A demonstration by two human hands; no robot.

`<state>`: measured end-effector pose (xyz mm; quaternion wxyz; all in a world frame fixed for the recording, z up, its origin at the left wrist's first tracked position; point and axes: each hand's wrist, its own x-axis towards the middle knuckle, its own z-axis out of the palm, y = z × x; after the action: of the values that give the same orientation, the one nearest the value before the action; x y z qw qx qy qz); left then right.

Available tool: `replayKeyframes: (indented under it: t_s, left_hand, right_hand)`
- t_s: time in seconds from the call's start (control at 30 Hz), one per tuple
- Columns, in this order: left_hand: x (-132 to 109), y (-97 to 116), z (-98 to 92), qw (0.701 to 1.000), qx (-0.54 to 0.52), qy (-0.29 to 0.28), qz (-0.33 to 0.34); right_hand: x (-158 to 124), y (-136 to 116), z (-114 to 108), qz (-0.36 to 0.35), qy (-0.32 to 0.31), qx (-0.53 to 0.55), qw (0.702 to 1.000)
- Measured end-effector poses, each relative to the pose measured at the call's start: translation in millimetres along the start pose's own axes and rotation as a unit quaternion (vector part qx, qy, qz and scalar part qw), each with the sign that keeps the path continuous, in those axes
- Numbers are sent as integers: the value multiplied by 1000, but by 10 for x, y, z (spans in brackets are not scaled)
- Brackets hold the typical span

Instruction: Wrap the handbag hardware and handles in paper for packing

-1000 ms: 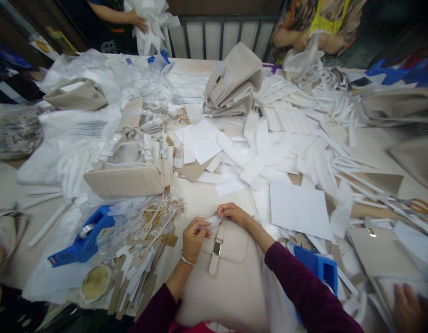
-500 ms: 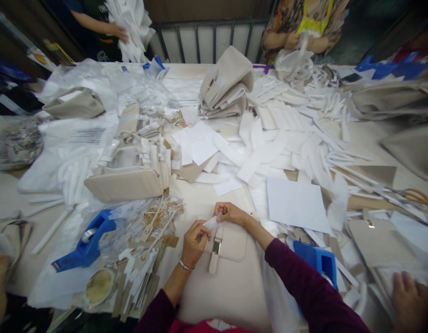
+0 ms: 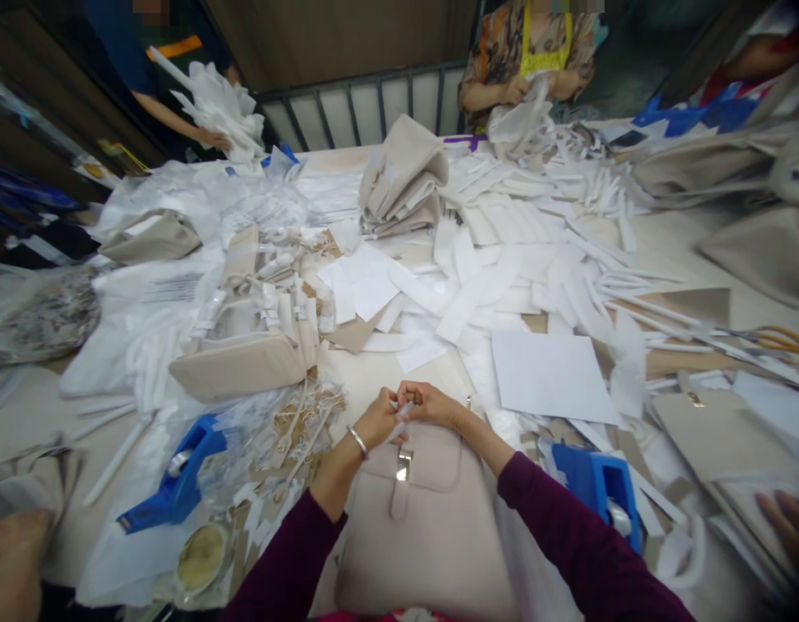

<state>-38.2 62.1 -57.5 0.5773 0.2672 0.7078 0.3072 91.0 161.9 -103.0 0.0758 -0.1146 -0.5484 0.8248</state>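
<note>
The smooth beige bag (image 3: 425,544) lies at six o'clock with its flap (image 3: 441,462) down and gold-coloured metal buckle (image 3: 404,466) bare; the thin white translucent slip (image 3: 407,412) seems not yet settled. Left hand (image 3: 378,418) and right hand (image 3: 430,404) pinch that slip at the bag's twelve-o'clock edge, purple-sleeved arms (image 3: 567,527) angling in from seven and four.

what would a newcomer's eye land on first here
Probably the person's own hands, holding a small white scrap at the top of the beige bag, bottom centre. Next, the white strips heaped across the middle, and a blue tape dispenser left of the bag, with another to its right.
</note>
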Motion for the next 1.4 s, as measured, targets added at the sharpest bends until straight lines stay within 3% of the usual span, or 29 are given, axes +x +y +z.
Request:
replayKeyframes:
  t_s: [0.1, 0.37, 0.57, 0.77, 1.1, 1.27, 1.4]
  left_hand:
    - [-83, -78, 108, 999, -31, -15, -2]
    - [-218, -355, 268, 987, -96, 115, 64]
    - [-255, -366, 310, 973, -153, 148, 84]
    - [-245, -357, 318, 965, -182, 163, 91]
    - [-327, -256, 336, 975, -52, 173, 130]
    - [-381, -244, 346, 952, 73, 220, 199]
    - [-394, -272, 378, 936, 157, 233, 214]
  right_hand:
    - [-74, -105, 77, -1, 4, -25, 1000]
    - [-67, -74, 119, -41, 13, -189, 981]
    - [-48, -38, 46, -117, 37, -252, 960]
    - [-92, -132, 68, -165, 5, -309, 937]
    - [-222, -104, 147, -169, 26, -436, 884]
    - [-287, -98, 211, -183, 35, -511, 839]
    - [-302, -64, 248, -187, 46, -554, 810]
